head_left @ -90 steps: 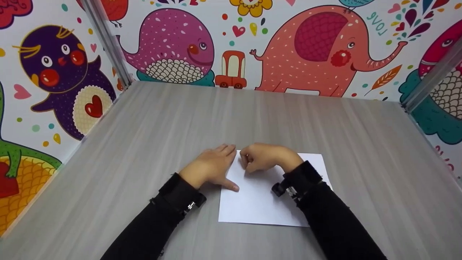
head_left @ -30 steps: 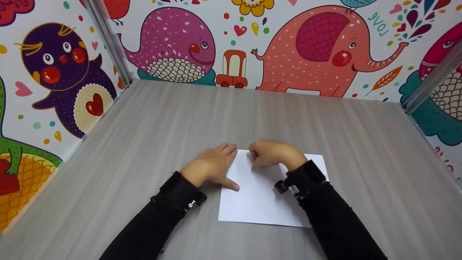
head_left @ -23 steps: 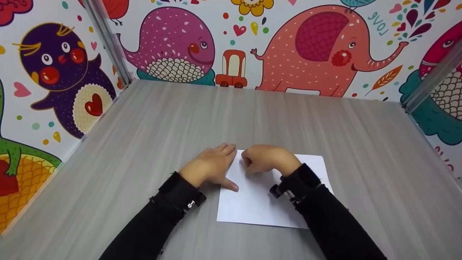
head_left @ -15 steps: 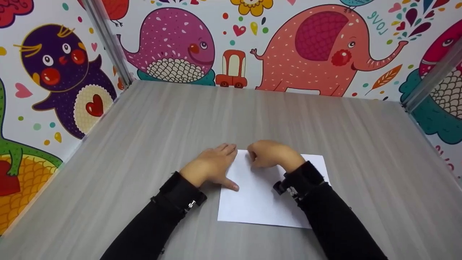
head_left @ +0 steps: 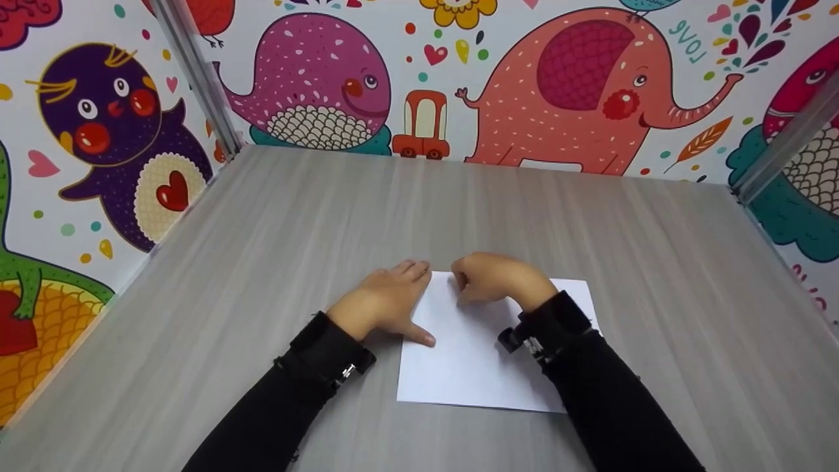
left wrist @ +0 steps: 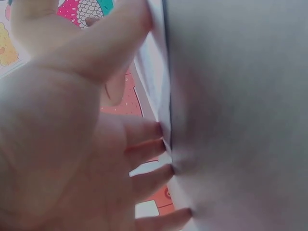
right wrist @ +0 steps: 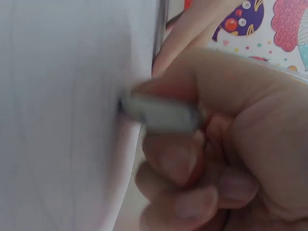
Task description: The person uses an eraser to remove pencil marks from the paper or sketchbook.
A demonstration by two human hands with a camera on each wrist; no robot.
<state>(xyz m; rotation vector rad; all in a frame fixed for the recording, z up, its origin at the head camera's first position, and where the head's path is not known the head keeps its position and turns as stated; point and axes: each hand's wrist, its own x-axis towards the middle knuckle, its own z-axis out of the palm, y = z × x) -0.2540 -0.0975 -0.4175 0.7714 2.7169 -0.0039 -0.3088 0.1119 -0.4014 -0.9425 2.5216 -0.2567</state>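
A white sheet of paper (head_left: 459, 373) lies flat on the table. My left hand (head_left: 387, 301) rests with fingers spread along the sheet's left edge, its thumb on the paper. The left fingertips (left wrist: 163, 171) touch the surface in the left wrist view. Near the sheet's top edge, my right hand (head_left: 495, 278) pinches a small whitish eraser (right wrist: 166, 114) between thumb and bent fingers. One end of the eraser touches the paper and is blurred. Faint lines show on the paper in the right wrist view. In the head view the right hand hides the eraser.
The grey wood-grain table (head_left: 314, 216) surrounds the sheet. A back wall (head_left: 432, 72) and side walls printed with cartoon animals enclose it, with metal posts (head_left: 203, 78) at the corners. Both forearms wear black sleeves and wrist straps (head_left: 328, 344).
My right hand has shifted left and right in short strokes near the sheet's top, and now stands farther right than 3 seconds ago. The left hand has kept its place.
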